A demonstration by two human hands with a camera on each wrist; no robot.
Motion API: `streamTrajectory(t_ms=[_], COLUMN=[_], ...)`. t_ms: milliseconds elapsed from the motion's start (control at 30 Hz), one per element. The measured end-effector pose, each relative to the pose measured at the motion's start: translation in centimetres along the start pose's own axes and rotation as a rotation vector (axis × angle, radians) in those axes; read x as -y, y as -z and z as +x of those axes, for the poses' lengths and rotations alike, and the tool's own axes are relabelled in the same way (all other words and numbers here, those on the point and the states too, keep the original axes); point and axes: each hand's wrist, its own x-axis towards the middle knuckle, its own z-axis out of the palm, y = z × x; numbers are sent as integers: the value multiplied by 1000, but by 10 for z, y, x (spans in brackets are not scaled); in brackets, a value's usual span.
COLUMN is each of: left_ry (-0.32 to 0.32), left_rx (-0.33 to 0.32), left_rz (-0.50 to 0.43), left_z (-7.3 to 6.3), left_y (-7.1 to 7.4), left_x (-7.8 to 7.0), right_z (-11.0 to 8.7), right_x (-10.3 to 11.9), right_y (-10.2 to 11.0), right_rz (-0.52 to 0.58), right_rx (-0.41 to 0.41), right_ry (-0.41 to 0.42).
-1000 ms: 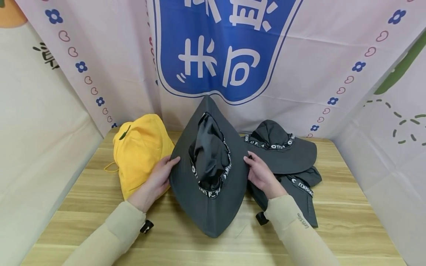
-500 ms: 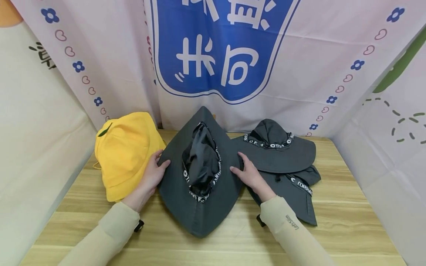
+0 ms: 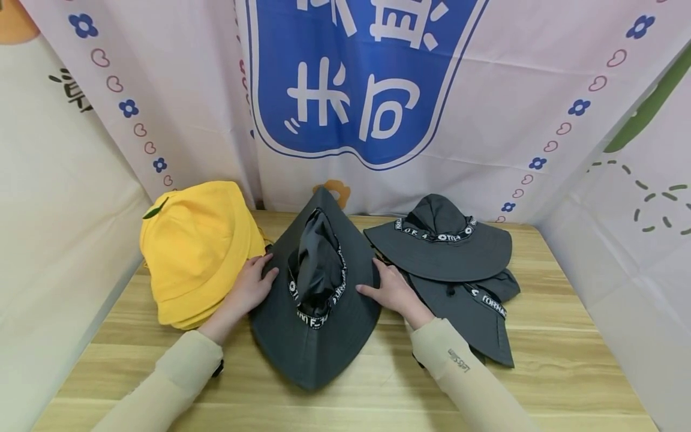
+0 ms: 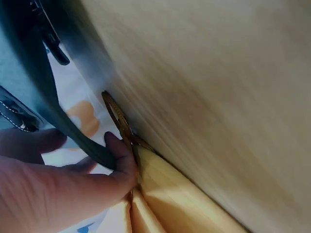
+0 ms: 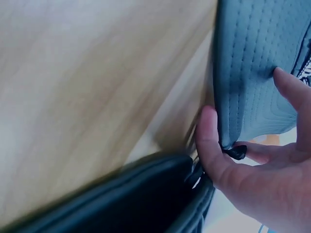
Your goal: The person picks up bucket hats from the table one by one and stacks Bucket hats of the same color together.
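A dark grey wide-brimmed sun hat (image 3: 310,354) stands in the middle of the wooden table in the head view, its crumpled crown towards the camera and a lettered band round it. My left hand (image 3: 252,283) holds the brim's left edge; in the left wrist view, the brim (image 4: 77,133) passes between that hand's thumb and fingers. At the brim's right edge, my right hand (image 3: 393,291) grips with thumb in front and fingers behind. The right wrist view shows the stitched brim (image 5: 243,77) in that grip, a small black toggle beside the fingers.
Yellow hats (image 3: 194,246), nested together, lie left of the grey one, close to my left hand. Two more grey hats, an upper one (image 3: 488,249) over a lower one (image 3: 459,318), overlap at the right. A printed cloth (image 3: 475,162) hangs behind the table (image 3: 561,360).
Both hands have moved left and slightly down with the grey hat, and its peak sits lower. The yellow hats have shifted left. The right-hand grey hats have stayed in place.
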Motion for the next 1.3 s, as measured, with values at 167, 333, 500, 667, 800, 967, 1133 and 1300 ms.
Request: streamTrajectory(t_ms=[167, 333, 500, 667, 800, 967, 1133, 1300], left_ry=[-57, -59, -36, -43, -39, -37, -61, -83], left_rx=[-60, -73, -54, -42, -38, -41, -42, -25], left_rz=[98, 172, 245, 296, 303, 319, 354, 371], left_z=[0, 0, 0, 0, -1, -1, -3, -3], left_y=[-4, -6, -6, -7, -10, -12, -12, -9], left_x=[2, 2, -2, -6, -7, -8, -11, -12], right_z=[1, 0, -1, -2, -2, -3, -2, -2], right_x=[0, 4, 9, 13, 13, 13, 12, 11], right_y=[-4, -6, -7, -8, -10, -10, -9, -7], right_rz=[-18, -47, -104, -165, -201, -212, -213, -214], right_rx=[-8, -21, -40, -51, -58, -55, -45, -35], right_ry=[-14, -27, -30, -29, -17, -12, -10, 1])
